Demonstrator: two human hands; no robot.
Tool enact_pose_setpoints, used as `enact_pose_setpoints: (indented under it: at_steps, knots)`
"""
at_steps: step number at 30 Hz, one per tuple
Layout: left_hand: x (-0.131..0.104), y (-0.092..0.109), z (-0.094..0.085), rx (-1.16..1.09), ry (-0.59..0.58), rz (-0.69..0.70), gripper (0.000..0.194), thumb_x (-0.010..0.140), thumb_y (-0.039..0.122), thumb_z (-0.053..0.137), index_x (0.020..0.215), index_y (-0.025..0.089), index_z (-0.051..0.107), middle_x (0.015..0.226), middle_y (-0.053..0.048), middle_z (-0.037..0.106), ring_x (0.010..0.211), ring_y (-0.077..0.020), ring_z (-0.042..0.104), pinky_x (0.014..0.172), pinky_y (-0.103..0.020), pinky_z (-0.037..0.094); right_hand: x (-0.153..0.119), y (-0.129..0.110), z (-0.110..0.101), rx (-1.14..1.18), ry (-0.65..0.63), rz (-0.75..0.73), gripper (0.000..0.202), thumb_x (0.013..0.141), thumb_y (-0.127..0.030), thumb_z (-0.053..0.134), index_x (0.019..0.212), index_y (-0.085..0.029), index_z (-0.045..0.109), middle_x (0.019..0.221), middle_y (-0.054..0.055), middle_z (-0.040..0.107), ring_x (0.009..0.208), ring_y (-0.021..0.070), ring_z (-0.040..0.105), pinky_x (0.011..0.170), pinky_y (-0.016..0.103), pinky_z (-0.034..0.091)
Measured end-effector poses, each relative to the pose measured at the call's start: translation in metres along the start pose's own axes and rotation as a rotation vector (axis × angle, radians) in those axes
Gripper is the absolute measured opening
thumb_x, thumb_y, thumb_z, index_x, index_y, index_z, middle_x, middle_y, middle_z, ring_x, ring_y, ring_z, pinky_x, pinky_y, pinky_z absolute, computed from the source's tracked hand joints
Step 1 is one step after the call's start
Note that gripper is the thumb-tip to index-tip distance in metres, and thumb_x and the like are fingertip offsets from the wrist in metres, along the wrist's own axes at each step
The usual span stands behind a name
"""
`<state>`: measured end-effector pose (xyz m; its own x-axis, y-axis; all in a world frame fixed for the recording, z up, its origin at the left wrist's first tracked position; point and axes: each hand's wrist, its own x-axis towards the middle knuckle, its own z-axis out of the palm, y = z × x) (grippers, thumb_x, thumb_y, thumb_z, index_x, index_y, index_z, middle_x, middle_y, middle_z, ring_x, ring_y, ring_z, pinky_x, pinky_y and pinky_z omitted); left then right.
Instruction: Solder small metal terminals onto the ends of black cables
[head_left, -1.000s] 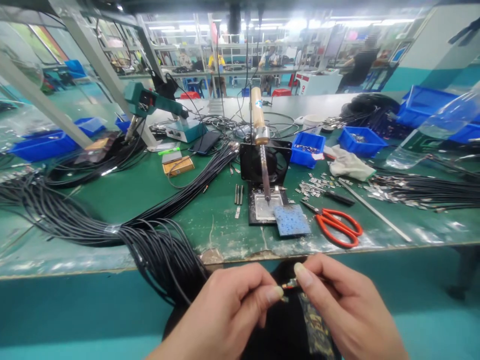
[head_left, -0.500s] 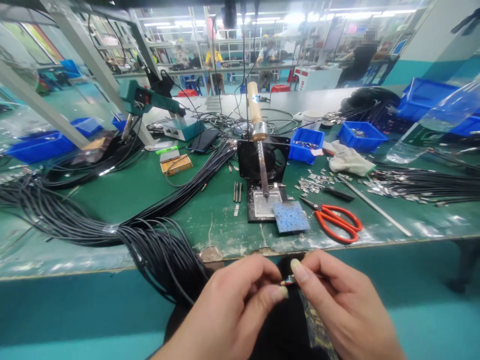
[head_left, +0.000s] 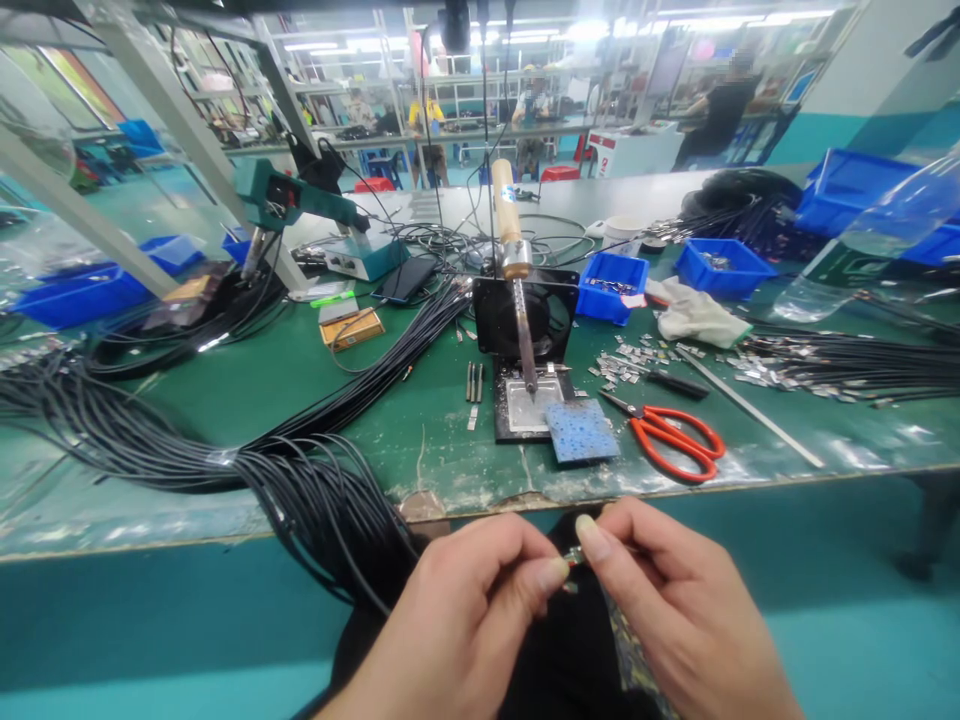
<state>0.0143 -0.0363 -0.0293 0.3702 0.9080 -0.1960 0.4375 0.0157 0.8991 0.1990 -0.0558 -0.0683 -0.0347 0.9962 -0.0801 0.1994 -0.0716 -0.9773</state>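
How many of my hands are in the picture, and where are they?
2. The left hand is at bottom centre, the right hand just right of it, both in front of the bench, a small part pinched between them. Both are partly curled out of sight.

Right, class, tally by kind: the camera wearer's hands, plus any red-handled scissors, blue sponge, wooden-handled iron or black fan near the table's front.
Left hand and right hand: 2
Red-handled scissors: 1
Blue sponge: 1
Wooden-handled iron: 1
Black fan: 1
Total: 6
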Motion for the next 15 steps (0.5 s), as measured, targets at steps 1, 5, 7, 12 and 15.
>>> enact_pose_setpoints:
  at_steps: [1,5,7,12,15]
  knots:
    - [0.0004,0.0004,-0.0001,-0.001,-0.005,-0.003,0.031,0.101,0.041,0.058,0.077,0.023,0.067,0.07,0.001,0.064,0.066,-0.0162,0.056,0.066,-0.026,0.046,-0.0006,-0.0017,0.0009,0.011,0.015,0.016,0.035,0.093,-0.048,0.066,0.071,-0.021,0.062,0.06,-0.005,0.048,0.054,0.01,0.04,0.049,0.02,0.036]
    - [0.0014,0.0017,-0.0005,-0.015,-0.009,-0.023,0.033,0.1,0.044,0.058,0.076,0.023,0.067,0.068,0.002,0.062,0.063,-0.0157,0.055,0.066,-0.027,0.046,-0.0023,-0.0069,0.004,0.041,0.063,0.062,0.038,0.091,-0.052,0.066,0.069,-0.021,0.062,0.06,-0.005,0.048,0.055,0.0103,0.04,0.051,0.022,0.036]
    - [0.0011,0.0017,-0.0001,-0.022,-0.009,-0.029,0.033,0.1,0.044,0.058,0.076,0.022,0.067,0.068,0.002,0.063,0.062,-0.0153,0.055,0.065,-0.027,0.046,-0.0024,-0.0072,0.0047,0.047,0.067,0.07,0.038,0.091,-0.052,0.067,0.069,-0.021,0.063,0.06,-0.005,0.048,0.055,0.0106,0.04,0.051,0.022,0.036]
    - [0.0001,0.0022,0.0001,-0.033,-0.013,-0.048,0.033,0.101,0.042,0.057,0.076,0.022,0.066,0.069,0.002,0.061,0.065,-0.0153,0.054,0.065,-0.027,0.044,-0.0022,-0.0049,0.0059,0.041,0.092,0.046,0.038,0.09,-0.052,0.068,0.068,-0.021,0.062,0.059,-0.004,0.047,0.053,0.0108,0.04,0.049,0.022,0.036]
    - [-0.0004,0.0036,0.0001,-0.05,-0.03,-0.091,0.034,0.102,0.041,0.055,0.078,0.021,0.065,0.071,0.002,0.059,0.068,-0.0155,0.052,0.064,-0.026,0.042,-0.0021,-0.0047,0.0074,0.021,0.115,0.044,0.04,0.092,-0.053,0.066,0.068,-0.021,0.063,0.058,-0.004,0.05,0.052,0.0107,0.042,0.048,0.021,0.038]
